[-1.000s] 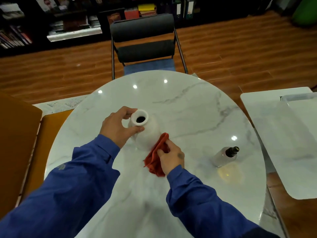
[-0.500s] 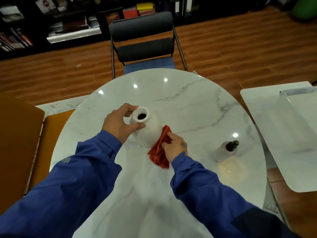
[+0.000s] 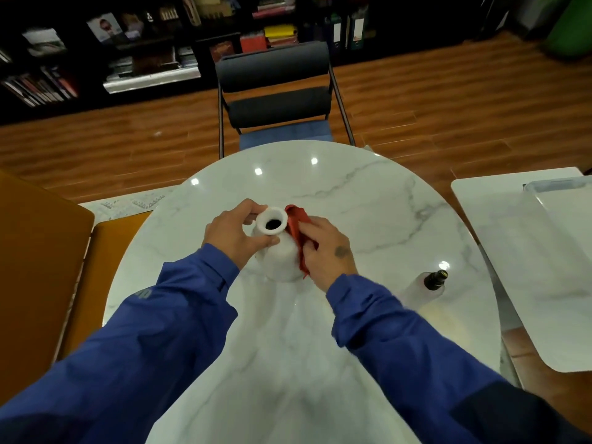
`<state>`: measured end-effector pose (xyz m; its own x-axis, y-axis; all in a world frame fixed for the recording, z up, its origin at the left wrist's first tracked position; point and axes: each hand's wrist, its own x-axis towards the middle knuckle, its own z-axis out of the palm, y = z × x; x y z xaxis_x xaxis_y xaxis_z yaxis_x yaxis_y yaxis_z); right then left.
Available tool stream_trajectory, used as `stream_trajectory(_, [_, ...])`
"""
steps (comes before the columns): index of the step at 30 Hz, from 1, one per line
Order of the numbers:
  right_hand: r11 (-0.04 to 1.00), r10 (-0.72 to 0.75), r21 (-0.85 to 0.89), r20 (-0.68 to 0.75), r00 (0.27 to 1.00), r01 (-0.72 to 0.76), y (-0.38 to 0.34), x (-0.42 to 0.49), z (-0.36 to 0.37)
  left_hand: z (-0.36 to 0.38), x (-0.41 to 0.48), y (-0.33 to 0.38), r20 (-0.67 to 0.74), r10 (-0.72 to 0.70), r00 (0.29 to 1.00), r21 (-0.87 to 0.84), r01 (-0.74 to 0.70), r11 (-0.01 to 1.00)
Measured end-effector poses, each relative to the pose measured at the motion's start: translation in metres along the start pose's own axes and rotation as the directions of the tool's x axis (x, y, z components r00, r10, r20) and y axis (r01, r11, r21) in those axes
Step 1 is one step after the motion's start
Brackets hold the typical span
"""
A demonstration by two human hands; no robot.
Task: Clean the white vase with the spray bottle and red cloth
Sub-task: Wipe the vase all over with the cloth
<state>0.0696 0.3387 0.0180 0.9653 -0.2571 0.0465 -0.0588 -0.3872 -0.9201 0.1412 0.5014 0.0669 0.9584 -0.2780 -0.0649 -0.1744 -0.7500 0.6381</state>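
Grips the neck of the white vase (image 3: pixel 278 261) with the left hand (image 3: pixel 235 233), thumb and fingers curled round it just under the rim, holding it upright on the marble surface (image 3: pixel 368 203) at the centre of the frame. Presses the red cloth (image 3: pixel 296 229) against the vase's right flank with the right hand (image 3: pixel 326 251), fingers clamped over the cloth, its top edge poking up beside the rim. Shows the black-capped spray bottle (image 3: pixel 426 286) on the same surface at the right of the frame, well apart from both hands.
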Motion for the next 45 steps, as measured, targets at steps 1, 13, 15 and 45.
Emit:
stream_trajectory(1, [0.998,-0.054,-0.026,-0.024,0.998,0.053,0.005,-0.011,0.005,0.0,0.0,0.0,0.0,-0.003,1.0,-0.005,0.003,1.0])
stream_trajectory(13, [0.997,0.037,-0.067,0.013,0.999,-0.036,0.002,0.024,0.005,0.002,0.0,-0.001,-0.005,-0.01,1.0,-0.01,0.01,1.0])
stream_trajectory(15, [0.988,-0.076,-0.134,-0.002,0.997,0.075,0.005,0.009,0.007,0.002,0.0,-0.001,-0.007,-0.005,1.0,-0.013,0.004,1.0])
stream_trajectory(45, [0.703,-0.172,-0.629,0.303,0.937,0.332,-0.073,-0.005,-0.003,0.004,-0.003,-0.002,-0.023,-0.025,0.999,-0.031,0.025,0.999])
